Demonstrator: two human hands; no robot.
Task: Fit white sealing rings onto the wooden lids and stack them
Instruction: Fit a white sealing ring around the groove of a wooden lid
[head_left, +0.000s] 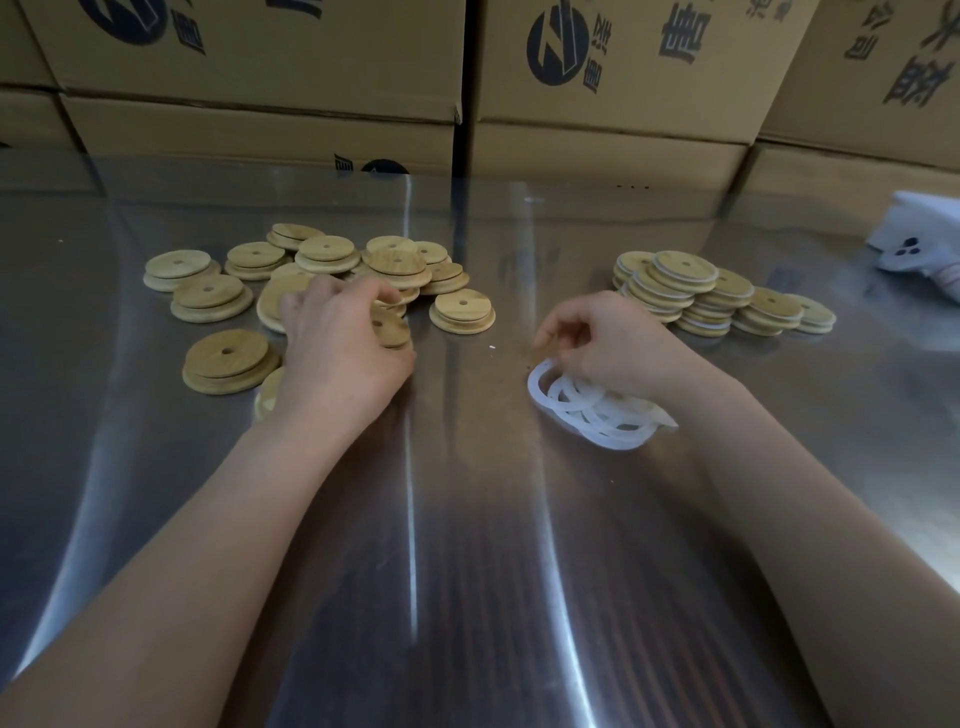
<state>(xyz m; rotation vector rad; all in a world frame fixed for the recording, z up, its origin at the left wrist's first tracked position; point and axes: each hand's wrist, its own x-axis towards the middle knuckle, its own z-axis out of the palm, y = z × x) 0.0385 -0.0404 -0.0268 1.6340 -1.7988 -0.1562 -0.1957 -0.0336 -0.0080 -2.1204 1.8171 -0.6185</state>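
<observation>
Several bare wooden lids (332, 270), each with a centre hole, lie scattered at the left of the metal table. My left hand (337, 343) curls its fingers round one wooden lid (390, 328) at the near edge of that pile. A heap of white sealing rings (597, 413) lies right of centre. My right hand (613, 343) sits over the heap and pinches one ring at its top edge. Lids fitted with white rings (696, 296) are stacked in overlapping rows at the far right.
The shiny metal table (467, 519) reflects light in front of me. Cardboard boxes (597, 78) with dark print form a wall along the back edge. A white object (919, 244) lies at the far right edge.
</observation>
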